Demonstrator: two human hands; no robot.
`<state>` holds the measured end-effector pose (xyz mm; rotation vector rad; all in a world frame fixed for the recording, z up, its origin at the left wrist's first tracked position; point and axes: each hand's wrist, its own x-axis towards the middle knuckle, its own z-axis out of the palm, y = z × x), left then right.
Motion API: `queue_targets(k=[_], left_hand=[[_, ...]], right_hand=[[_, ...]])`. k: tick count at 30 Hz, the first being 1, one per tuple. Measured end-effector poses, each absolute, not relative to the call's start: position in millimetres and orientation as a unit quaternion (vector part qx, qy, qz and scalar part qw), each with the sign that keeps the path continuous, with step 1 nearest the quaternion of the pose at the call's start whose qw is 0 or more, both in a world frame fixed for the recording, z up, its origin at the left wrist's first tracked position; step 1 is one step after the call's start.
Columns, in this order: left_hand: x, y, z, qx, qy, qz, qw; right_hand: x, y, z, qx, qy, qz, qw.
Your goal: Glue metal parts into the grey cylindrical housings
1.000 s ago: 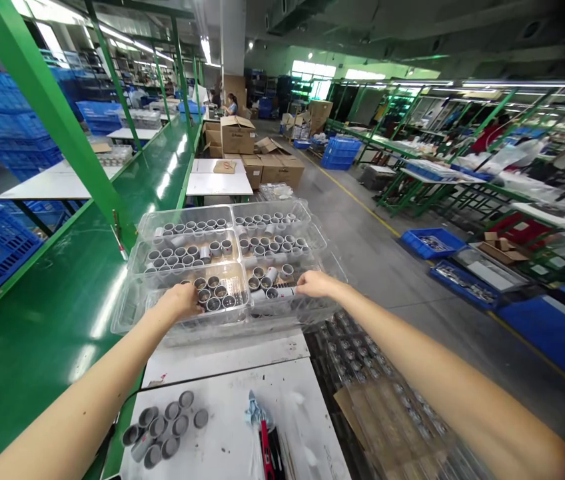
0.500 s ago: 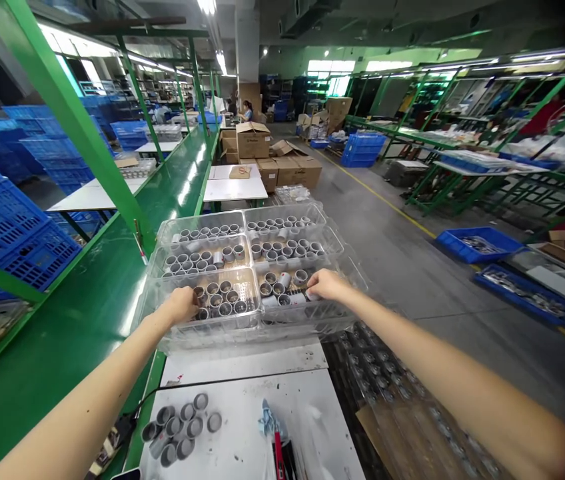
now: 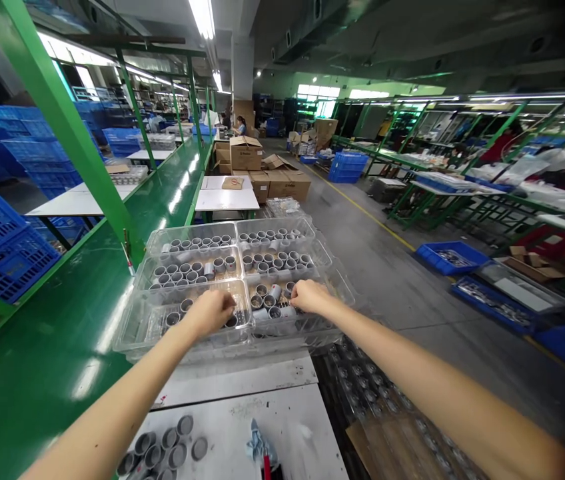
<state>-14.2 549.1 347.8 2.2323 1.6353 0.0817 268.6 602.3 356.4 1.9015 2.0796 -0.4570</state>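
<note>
A clear plastic tray with compartments holds many short grey pipe rings, most upright and some on their sides. My left hand is over the front-left compartment, its fingers curled down among the rings. Whatever those fingers hold, if anything, is hidden behind the hand. Over the front-right compartment, my right hand has its fingers pinched together beside an upright ring. I cannot make out whether it grips that ring. More loose grey rings stand on the white table nearer me.
A green conveyor belt runs along the left past a green post. On the table lie a crumpled blue cloth and a red-handled tool. Stacked clear trays are at the right, with cardboard boxes beyond.
My left hand has moved right, from the compartment's left side to its right side. My right hand has shifted slightly left, towards an upright ring. The whole view has tilted up a little.
</note>
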Motion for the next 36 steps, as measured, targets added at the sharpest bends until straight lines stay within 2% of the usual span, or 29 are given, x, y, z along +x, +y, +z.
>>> queue_targets(k=[6, 13, 19, 36], left_hand=[[62, 573, 344, 0.878, 0.457, -0.022, 0.138], [90, 592, 333, 0.884, 0.444, -0.12, 0.085], [92, 596, 332, 0.891, 0.422, -0.15, 0.076], [80, 592, 340, 0.901, 0.404, -0.146, 0.06]], right_hand=[[257, 607, 350, 0.65, 0.719, -0.201, 0.146], [270, 602, 343, 0.63, 0.739, -0.22, 0.089], [270, 614, 352, 0.636, 0.737, -0.227, 0.043], [237, 629, 342, 0.684, 0.703, -0.182, 0.076]])
